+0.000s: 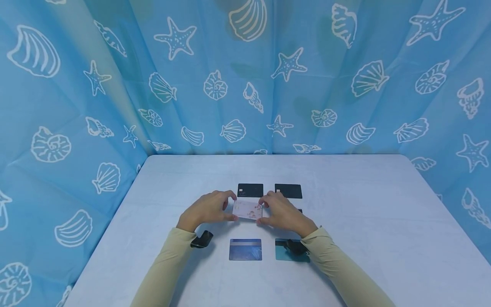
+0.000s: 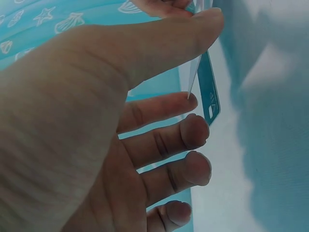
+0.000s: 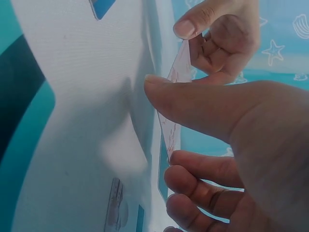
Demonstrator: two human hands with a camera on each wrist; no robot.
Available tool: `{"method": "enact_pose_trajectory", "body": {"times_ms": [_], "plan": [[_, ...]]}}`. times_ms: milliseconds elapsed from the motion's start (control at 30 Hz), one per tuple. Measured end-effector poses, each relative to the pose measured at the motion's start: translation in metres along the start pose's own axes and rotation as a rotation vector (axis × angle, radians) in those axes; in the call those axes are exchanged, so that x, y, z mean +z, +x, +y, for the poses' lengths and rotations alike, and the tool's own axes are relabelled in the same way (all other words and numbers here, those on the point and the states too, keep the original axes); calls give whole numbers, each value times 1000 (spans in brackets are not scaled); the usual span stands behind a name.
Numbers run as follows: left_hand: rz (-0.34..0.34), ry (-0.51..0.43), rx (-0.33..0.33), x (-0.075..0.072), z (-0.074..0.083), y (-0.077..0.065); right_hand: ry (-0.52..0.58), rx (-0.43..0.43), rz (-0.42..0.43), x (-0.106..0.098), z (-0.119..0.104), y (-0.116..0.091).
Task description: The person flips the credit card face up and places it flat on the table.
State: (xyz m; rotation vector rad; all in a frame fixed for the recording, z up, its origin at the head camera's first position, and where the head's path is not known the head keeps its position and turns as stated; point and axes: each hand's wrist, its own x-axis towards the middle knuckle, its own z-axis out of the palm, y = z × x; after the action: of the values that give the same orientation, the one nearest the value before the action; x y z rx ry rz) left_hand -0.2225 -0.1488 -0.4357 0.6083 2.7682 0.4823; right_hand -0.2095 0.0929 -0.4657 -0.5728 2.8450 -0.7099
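A pale pink bank card with a floral print [image 1: 247, 209] is held between both hands, raised and tilted off the white table. My left hand [image 1: 209, 208] pinches its left edge between thumb and index finger; the other fingers [image 2: 169, 140] are loosely bent, off the card. On the opposite edge, my right hand [image 1: 285, 214] pinches the card with thumb and index finger. Just beyond lie two black cards, one behind the pink card [image 1: 250, 190] and one farther right [image 1: 292, 191]. Another card [image 1: 300, 210] is mostly hidden by the right hand.
Nearer the front, a blue card [image 1: 245, 251] lies flat on the white table [image 1: 184, 175]. To its right is a teal card with a dark stripe [image 1: 281, 254], partly covered by the right wrist camera. A blue seashell-print curtain [image 1: 215, 111] surrounds the table's back and sides.
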Motion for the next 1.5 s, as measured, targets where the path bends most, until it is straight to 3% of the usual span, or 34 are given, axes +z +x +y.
{"method": "enact_pose_trajectory", "body": {"times_ms": [700, 1500], "plan": [[-24, 23, -43, 9, -3, 5, -13, 11, -12, 3, 2, 1], [-19, 72, -9, 15, -1, 7, -14, 15, -7, 7, 3, 1]]}}
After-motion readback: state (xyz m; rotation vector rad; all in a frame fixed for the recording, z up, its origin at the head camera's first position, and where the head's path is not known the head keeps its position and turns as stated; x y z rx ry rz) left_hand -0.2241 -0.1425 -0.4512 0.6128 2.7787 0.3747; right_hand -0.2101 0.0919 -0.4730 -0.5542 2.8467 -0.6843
